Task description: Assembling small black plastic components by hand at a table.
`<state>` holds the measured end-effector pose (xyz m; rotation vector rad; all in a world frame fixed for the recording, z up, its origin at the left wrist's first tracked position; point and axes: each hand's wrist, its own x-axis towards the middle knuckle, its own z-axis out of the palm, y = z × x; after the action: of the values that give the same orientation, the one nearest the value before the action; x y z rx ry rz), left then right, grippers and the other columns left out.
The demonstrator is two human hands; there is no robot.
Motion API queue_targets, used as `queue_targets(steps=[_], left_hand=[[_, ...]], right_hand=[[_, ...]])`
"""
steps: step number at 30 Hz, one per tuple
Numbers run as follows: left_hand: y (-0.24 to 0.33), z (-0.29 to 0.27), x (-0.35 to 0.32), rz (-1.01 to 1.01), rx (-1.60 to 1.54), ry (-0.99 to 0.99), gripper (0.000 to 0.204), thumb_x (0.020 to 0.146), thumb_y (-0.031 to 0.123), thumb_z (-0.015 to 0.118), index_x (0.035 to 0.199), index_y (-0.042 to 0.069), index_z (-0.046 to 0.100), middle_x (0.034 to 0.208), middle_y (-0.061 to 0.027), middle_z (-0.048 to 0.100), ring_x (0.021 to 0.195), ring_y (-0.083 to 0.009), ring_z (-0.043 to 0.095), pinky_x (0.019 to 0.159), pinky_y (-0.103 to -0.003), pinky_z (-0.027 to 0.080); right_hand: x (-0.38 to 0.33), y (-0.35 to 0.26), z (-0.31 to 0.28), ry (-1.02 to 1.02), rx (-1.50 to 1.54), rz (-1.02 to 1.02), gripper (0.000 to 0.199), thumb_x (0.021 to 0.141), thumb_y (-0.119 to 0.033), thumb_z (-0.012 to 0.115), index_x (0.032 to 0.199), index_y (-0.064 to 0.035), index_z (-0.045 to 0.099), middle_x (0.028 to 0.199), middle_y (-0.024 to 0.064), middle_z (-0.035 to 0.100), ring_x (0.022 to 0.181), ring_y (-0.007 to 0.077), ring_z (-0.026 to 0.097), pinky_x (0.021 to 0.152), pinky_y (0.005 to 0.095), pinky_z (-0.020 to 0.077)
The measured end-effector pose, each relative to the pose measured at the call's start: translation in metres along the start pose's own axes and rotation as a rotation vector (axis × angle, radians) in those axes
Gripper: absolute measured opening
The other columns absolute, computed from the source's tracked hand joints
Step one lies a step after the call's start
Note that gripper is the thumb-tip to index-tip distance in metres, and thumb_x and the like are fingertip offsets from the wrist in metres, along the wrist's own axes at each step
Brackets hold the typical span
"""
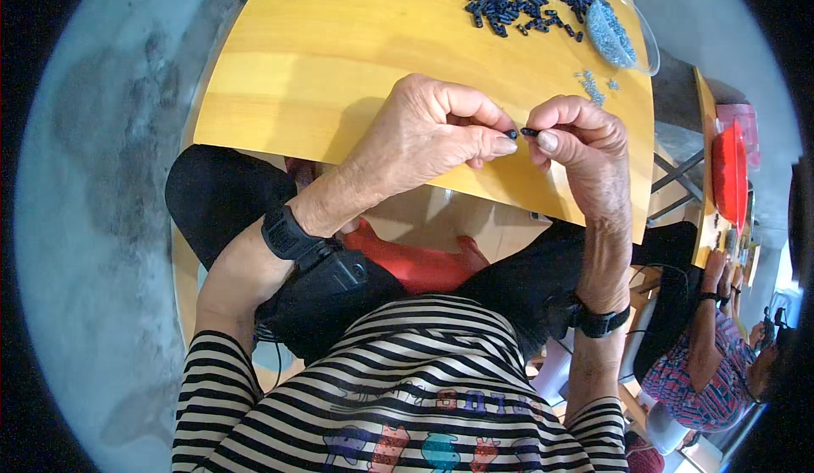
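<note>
- a small dark piece [529, 132], short and tube-like, sits between the two hands above the near edge of the yellow table [322, 49]; its fine detail is too small to make out.
- the right hand [585, 147] pinches this piece between thumb and forefinger, the thumbnail just beside it; the other fingers are curled in toward the palm.
- the left hand [424, 138] has its thumb and forefinger closed on a second dark bit [511, 134], of which only the tip shows, the rest of that hand loosely folded.
- the two bits lie end to end, very near each other; whether they touch cannot be told.
- both wrists carry black bands [284, 234], and the sleeves are striped black and white.
- at the far side of the table lies a scatter of similar dark pieces [517, 2].
- just beside it to the right lies a clear plastic tub [623, 32] filled with tiny pale grey parts, a few of them spilled on the table near its rim.
- a red tray [727, 172] stands on a neighbouring table to the right, where another person's arm [704, 329] shows.
</note>
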<state>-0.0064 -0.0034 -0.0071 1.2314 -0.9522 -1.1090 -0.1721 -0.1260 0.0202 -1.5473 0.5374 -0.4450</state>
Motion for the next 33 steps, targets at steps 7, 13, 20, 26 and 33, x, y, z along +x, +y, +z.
queue_targets(steps=[7,13,20,26,33], left_hand=[[-0.006,0.0,-0.001,0.029,-0.043,-0.026,0.013,0.078,0.006,0.074,0.088,0.0,0.069,0.068,-0.0031,0.065,0.059,-0.0073,0.06,0.05,-0.02,0.046],[-0.005,-0.001,-0.001,0.049,-0.028,-0.047,0.013,0.078,0.007,0.074,0.087,-0.001,0.069,0.067,-0.0034,0.064,0.059,-0.0075,0.06,0.051,-0.02,0.047],[-0.007,-0.005,0.001,0.022,-0.031,-0.12,0.011,0.078,0.007,0.073,0.083,-0.001,0.069,0.066,-0.0026,0.064,0.058,-0.0072,0.058,0.053,-0.021,0.047],[-0.005,-0.005,0.001,0.015,-0.022,-0.138,0.01,0.078,0.008,0.073,0.082,-0.001,0.069,0.065,-0.0016,0.063,0.058,-0.0068,0.057,0.054,-0.021,0.047],[-0.005,-0.006,0.002,0.016,-0.026,-0.169,0.01,0.079,0.008,0.073,0.08,-0.001,0.069,0.064,-0.002,0.063,0.058,-0.0072,0.058,0.055,-0.021,0.048]], right_hand=[[0.001,0.0,0.0,-0.06,-0.018,0.021,0.011,0.079,-0.005,0.072,0.087,-0.0009,0.068,0.076,0.0025,0.065,0.064,0.008,0.058,0.059,0.0218,0.0496],[0.004,-0.007,0.0,-0.105,-0.099,0.011,0.009,0.079,-0.005,0.071,0.086,-0.0007,0.068,0.075,0.0014,0.064,0.064,0.0078,0.057,0.06,0.0215,0.0481],[0.017,-0.027,0.0,-0.27,-0.454,-0.097,0.005,0.076,0.0,0.071,0.08,-0.0017,0.067,0.073,0.0015,0.064,0.068,0.0078,0.058,0.062,0.0233,0.047],[0.022,-0.024,-0.001,-0.342,-0.488,-0.077,0.005,0.076,0.001,0.07,0.078,-0.0018,0.068,0.074,0.0014,0.065,0.068,0.0072,0.058,0.063,0.0222,0.0474],[0.034,-0.025,-0.009,-0.448,-0.301,0.162,0.009,0.076,-0.003,0.073,0.083,-0.0012,0.067,0.074,0.0008,0.065,0.066,0.0059,0.057,0.06,0.0206,0.0474]])
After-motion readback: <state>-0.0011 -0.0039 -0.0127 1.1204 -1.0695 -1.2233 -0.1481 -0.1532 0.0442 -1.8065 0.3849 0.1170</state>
